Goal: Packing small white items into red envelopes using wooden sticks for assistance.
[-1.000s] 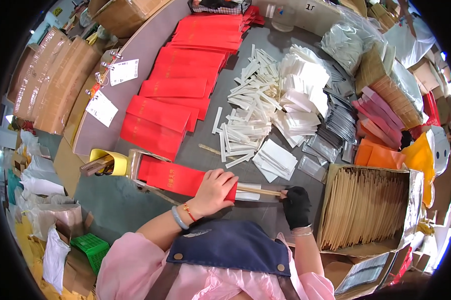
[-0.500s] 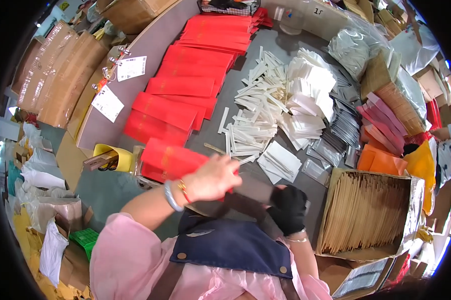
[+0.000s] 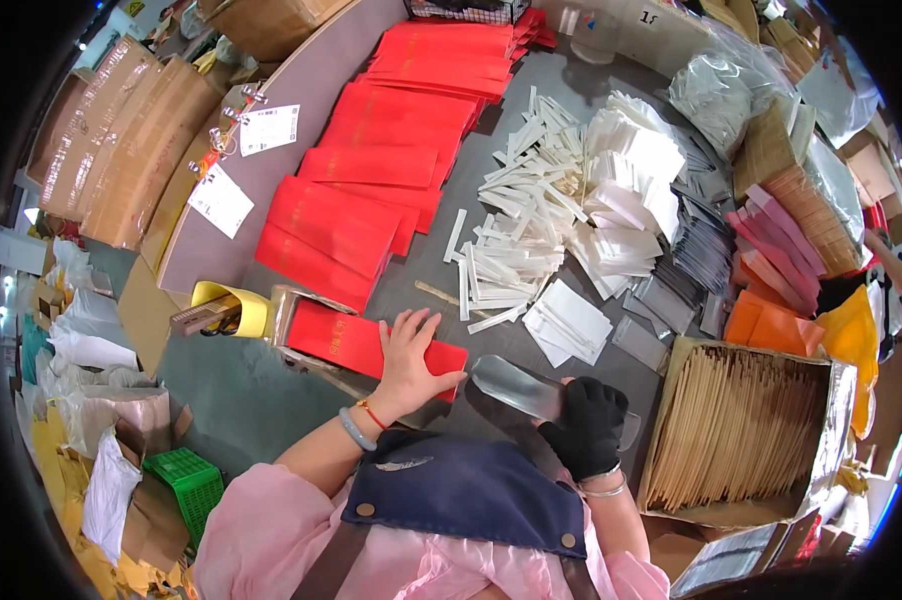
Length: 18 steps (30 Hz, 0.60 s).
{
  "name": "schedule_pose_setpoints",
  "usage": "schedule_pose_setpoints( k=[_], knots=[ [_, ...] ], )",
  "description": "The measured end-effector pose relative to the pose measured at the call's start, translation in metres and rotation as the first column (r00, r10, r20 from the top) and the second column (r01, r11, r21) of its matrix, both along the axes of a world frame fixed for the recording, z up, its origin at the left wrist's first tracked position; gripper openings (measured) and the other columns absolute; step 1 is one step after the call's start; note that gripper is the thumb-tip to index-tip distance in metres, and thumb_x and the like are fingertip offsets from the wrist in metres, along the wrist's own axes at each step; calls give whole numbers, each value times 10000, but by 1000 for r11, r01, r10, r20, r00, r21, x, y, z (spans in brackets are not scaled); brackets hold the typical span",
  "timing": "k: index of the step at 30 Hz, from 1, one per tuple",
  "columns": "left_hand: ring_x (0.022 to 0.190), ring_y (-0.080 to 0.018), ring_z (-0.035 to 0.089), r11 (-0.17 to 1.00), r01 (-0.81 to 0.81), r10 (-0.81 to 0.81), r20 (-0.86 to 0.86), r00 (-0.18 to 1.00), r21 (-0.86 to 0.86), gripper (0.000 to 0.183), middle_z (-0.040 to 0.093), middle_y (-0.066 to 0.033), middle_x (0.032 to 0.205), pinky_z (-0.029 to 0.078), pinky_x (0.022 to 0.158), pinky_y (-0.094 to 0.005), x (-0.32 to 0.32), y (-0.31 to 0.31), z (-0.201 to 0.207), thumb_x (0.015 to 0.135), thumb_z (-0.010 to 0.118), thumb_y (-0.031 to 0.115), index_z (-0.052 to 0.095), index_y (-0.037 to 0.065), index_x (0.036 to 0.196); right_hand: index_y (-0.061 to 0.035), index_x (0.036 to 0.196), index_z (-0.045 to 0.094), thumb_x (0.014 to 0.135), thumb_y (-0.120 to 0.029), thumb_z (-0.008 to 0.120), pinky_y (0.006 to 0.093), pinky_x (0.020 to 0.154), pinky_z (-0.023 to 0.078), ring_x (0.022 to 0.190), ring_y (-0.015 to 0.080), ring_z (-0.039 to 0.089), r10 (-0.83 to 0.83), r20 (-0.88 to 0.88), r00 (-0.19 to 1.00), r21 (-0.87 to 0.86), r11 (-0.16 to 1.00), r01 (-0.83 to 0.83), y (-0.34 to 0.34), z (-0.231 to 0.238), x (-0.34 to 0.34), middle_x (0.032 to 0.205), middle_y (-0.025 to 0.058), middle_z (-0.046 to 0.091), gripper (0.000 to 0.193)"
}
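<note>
My left hand (image 3: 409, 360) is open, its fingers spread over the right end of a long red envelope (image 3: 343, 338) with gold print. The envelope lies near the table's front edge, its left end at a small open carton. My right hand (image 3: 586, 425), in a black glove, is closed on a shiny, see-through grey plastic strip (image 3: 516, 388). One end of the strip points toward the left hand without touching the envelope. Its other end shows past the glove. Beyond the hands lie white cards (image 3: 568, 322) and a heap of narrow white paper strips (image 3: 511, 255).
Overlapping red envelopes (image 3: 391, 120) run along the left wall. A yellow holder (image 3: 233, 311) stands at front left. On the right are grey plastic pieces (image 3: 704, 245), orange and pink packets (image 3: 771, 325), and a carton (image 3: 844, 400) tightly filled with tan sheets. A beige partition (image 3: 216, 160) edges the table.
My left hand has opened and come down flat on the red envelope, which now lies lower and straighter. The grey strip, blurred before, is steadier, and my right hand still holds it.
</note>
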<state>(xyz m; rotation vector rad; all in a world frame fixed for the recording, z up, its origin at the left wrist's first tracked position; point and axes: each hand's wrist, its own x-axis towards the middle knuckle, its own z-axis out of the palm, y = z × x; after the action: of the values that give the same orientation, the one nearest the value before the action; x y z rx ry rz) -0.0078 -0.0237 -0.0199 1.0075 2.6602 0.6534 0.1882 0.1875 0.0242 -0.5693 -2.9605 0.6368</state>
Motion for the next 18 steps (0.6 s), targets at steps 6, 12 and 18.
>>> schedule_pose_setpoints(
  k=[6,12,18],
  knots=[
    [1399,-367,319,1000,22,-23,50,998,15,919,445,-165,1446,106,1151,-631,-2,-2,0,655,845,465,497,26,1383,-87,1119,594,634,-417,815,440,869,389,1013,303,569,119,9,993,-33,992,-119,-14,-9,-16,1035,102,605,627],
    [1270,-355,455,978,198,-201,41,979,59,718,550,-151,1316,276,1075,-545,-15,17,4,707,821,385,574,42,1288,-77,1197,590,646,-378,830,458,929,399,1053,330,569,114,-278,954,-152,975,-161,-40,-33,-50,1133,120,621,672],
    [919,-260,548,961,274,-263,-231,937,18,131,584,-35,872,379,780,-426,-32,78,-18,741,774,182,661,136,788,-35,1159,618,759,-176,791,432,966,443,1114,335,579,-266,-377,887,-66,963,260,35,-23,28,1167,144,631,457]
  ],
)
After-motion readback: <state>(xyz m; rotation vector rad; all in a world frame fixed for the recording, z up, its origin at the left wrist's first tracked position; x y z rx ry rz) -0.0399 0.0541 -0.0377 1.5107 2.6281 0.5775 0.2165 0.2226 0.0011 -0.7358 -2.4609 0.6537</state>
